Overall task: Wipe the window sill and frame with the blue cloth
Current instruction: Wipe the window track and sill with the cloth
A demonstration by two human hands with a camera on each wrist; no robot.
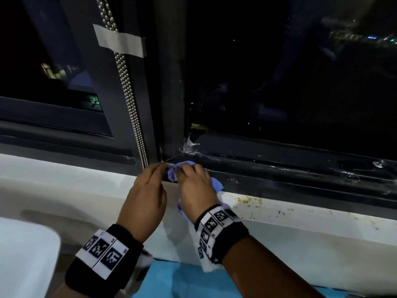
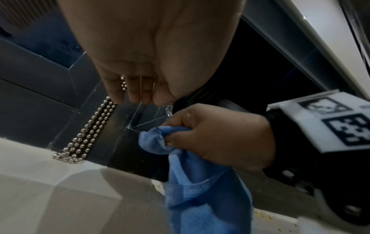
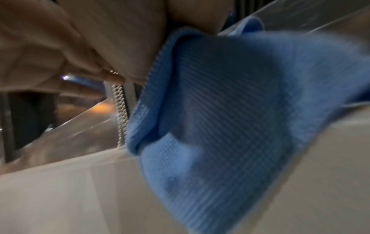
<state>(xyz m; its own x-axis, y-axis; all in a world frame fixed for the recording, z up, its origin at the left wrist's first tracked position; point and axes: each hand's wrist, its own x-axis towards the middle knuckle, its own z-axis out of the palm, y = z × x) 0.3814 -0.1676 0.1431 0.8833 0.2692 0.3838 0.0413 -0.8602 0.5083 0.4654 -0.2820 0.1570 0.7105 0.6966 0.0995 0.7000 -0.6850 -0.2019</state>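
My right hand grips a bunched blue cloth against the bottom track of the dark window frame, just right of the upright. In the left wrist view the cloth hangs down from that hand over the white sill. In the right wrist view the cloth fills the picture. My left hand sits close beside it at the foot of the upright. Its fingertips are drawn together and pinch a thin clear strand that runs to the frame.
A steel bead chain hangs down the upright to the sill, taped on with grey tape. A whitish web-like residue clings to the frame corner. Yellow crumbs dot the sill on the right. A white object stands at the lower left.
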